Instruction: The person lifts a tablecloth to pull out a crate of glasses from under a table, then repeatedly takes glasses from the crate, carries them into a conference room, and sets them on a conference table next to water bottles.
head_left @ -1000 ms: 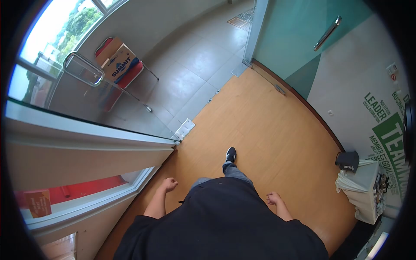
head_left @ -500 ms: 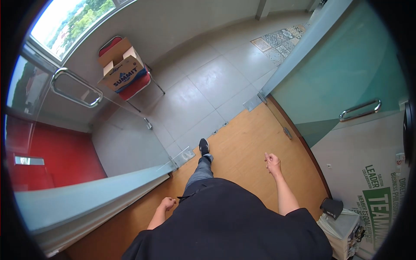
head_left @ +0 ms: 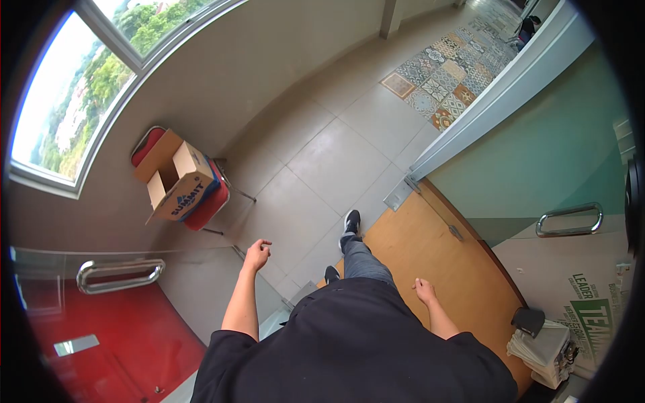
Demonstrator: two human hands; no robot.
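Observation:
My left hand [head_left: 258, 255] is held forward in the doorway, fingers loosely bent and a little apart, with nothing in it. It is nearest to the glass door on the left with its metal pull handle [head_left: 121, 276], but apart from both. An open cardboard box [head_left: 187, 201] marked SUMMIT sits on a red chair [head_left: 211, 207] ahead, beyond my reach. Low at my right side, over the wooden floor [head_left: 403, 248], hangs my right hand [head_left: 424, 291], its fingers curled in and holding nothing visible.
Another glass door with a metal handle [head_left: 570, 220] stands at the right. Stacked papers [head_left: 545, 346] with a black object [head_left: 529, 321] on top are at the lower right. Grey tiles [head_left: 336, 161] lead to patterned tiles [head_left: 443, 77]. A person [head_left: 529, 30] is far off.
I have stepped forward to the threshold, and the chair with the box has shifted lower in view. My left hand has swung forward and up; my right hand has swung back.

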